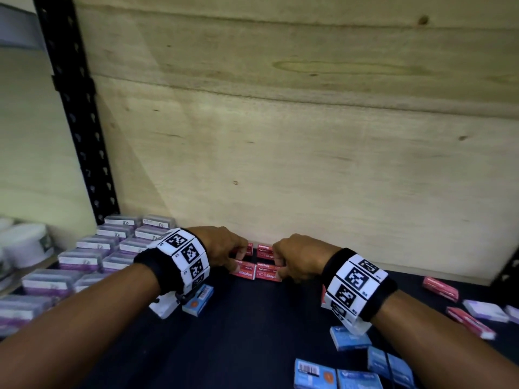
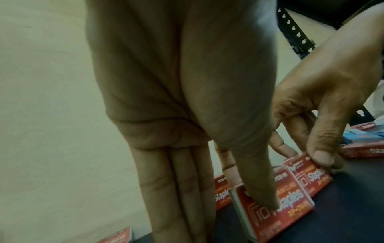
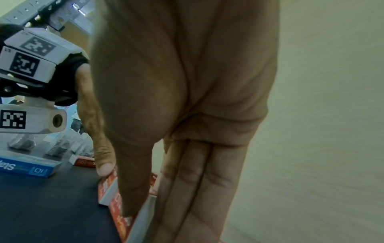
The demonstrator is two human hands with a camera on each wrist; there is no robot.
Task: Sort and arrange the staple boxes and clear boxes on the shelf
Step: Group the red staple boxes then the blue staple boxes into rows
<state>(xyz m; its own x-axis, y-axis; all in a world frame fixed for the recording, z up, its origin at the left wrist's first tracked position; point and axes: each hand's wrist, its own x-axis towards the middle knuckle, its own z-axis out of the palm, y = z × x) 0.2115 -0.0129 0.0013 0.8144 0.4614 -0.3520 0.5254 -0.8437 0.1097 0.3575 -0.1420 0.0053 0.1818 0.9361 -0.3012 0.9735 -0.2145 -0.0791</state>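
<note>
Four red staple boxes [image 1: 257, 262] lie flat in a tight two-by-two block on the dark shelf [image 1: 247, 332], right against the wooden back panel [image 1: 280, 122], and both hands frame that block. The left hand [image 1: 222, 249] is on the block's left side: in the left wrist view its fingers [image 2: 182, 189] are straight and held together along the outer edge, while the thumb presses down on the top of the near-left box. The right hand [image 1: 299, 259] mirrors it on the right side, fingers straight and together along the edge, thumb resting on the near-right box (neither hand lifts anything; the boxes sit on the shelf). Left of the left hand, rows of clear boxes [image 1: 92, 256] with white and purple labels stand packed together. Just below the left wrist lies one blue staple box [image 1: 198, 300]. Near the right forearm several more blue boxes [image 1: 349, 336] lie scattered, and farther right of that hand are loose red boxes [image 1: 441, 289] and a clear box [image 1: 484, 310].
</note>
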